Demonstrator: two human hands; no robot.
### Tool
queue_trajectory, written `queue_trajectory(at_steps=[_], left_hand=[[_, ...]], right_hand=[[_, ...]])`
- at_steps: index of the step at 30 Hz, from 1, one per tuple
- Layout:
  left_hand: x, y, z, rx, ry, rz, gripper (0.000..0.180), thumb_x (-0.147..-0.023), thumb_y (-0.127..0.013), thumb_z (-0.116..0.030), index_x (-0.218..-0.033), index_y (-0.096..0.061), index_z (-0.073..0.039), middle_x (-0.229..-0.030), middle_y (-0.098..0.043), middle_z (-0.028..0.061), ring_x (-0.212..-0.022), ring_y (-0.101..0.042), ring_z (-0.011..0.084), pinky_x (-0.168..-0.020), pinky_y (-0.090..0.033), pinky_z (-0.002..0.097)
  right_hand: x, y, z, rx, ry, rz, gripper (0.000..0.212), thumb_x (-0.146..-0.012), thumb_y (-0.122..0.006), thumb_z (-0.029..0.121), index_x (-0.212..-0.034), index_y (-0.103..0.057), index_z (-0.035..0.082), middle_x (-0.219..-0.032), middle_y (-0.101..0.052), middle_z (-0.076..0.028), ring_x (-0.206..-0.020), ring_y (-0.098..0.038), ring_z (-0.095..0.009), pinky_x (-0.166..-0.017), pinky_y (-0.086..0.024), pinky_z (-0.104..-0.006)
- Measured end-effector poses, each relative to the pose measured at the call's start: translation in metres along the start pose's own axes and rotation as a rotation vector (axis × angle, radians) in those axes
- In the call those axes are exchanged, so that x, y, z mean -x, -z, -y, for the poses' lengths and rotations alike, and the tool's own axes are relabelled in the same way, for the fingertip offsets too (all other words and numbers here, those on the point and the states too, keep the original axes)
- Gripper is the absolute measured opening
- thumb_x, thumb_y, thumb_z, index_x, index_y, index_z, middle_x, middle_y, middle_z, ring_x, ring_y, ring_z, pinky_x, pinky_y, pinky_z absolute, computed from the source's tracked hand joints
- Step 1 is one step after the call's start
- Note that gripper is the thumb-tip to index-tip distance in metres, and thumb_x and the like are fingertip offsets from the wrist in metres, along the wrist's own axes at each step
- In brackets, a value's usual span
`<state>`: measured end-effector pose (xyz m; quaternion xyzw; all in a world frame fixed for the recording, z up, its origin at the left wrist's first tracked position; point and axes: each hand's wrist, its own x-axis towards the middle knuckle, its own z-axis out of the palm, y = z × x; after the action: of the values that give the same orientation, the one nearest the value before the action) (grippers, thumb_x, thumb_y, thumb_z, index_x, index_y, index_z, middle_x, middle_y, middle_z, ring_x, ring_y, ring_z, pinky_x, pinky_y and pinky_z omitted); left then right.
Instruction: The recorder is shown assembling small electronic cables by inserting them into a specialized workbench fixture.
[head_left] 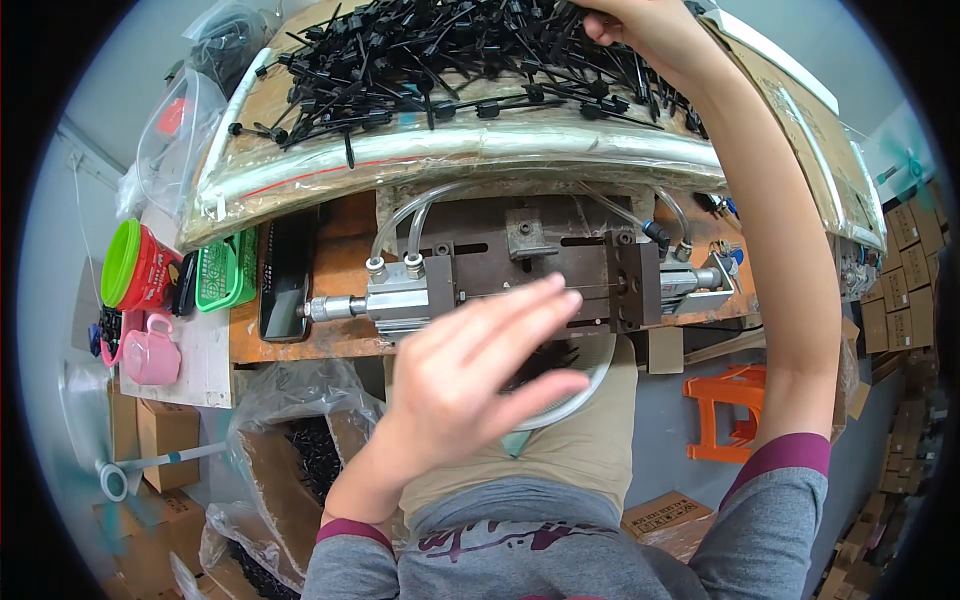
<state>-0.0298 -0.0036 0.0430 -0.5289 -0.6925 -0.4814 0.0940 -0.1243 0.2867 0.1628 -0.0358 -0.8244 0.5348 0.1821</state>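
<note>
I judge the black, thin-stemmed plastic pieces (400, 60), heaped behind the brown cardboard tray's (480, 147) near edge, light and stiff, best pinched mid-block. I can't tell my right hand's (650, 35) grip; my left hand (450, 375) hovers, thumb apart.

heap of glossy black plastic pieces (430, 65) with thin stems, tangled at many angles, across the top of the frame, dark metal fixture (580, 268) set crosswise at the centre, 2 silver cylinders (398, 303) at its ends, clear tubes (416, 228) curving above
</note>
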Motion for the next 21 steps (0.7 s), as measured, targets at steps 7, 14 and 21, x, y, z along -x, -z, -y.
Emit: queue_trajectory(at_steps=[7,14,21], left_hand=[[-0.048,0.013,0.028,0.009,0.038,-0.501,0.041,-0.08,-0.079,-0.001,-0.119,-0.069,-0.002,-0.122,-0.068,0.0147,-0.108,-0.066,0.0218,-0.084,-0.055,0.0315],[-0.036,-0.008,0.017,0.899,0.459,-0.201,0.058,-0.085,-0.076,0.004,-0.138,-0.052,0.002,-0.13,-0.062,0.016,-0.117,-0.064,0.0235,-0.099,-0.054,0.0352],[-0.001,-0.009,0.001,0.63,0.467,-0.032,0.039,-0.08,-0.075,0.012,-0.117,-0.067,0.007,-0.109,-0.07,0.0174,-0.1,-0.071,0.0226,-0.082,-0.062,0.0301]], right_hand=[[0.048,0.0,-0.017,-0.357,0.143,0.136,0.023,-0.102,-0.06,0.023,-0.111,-0.068,0.004,-0.074,-0.057,0.006,-0.057,-0.045,0.001,-0.053,-0.035,-0.0157],[0.162,-0.053,-0.021,-0.93,-0.215,0.142,0.017,-0.099,-0.065,0.018,-0.105,-0.064,0.002,-0.083,-0.064,-0.001,-0.058,-0.052,-0.005,-0.052,-0.037,-0.0197],[0.199,-0.05,-0.034,-1.014,-0.324,0.047,0.017,-0.101,-0.061,0.017,-0.108,-0.063,0.001,-0.092,-0.065,-0.004,-0.057,-0.046,-0.003,-0.052,-0.033,-0.0188]])
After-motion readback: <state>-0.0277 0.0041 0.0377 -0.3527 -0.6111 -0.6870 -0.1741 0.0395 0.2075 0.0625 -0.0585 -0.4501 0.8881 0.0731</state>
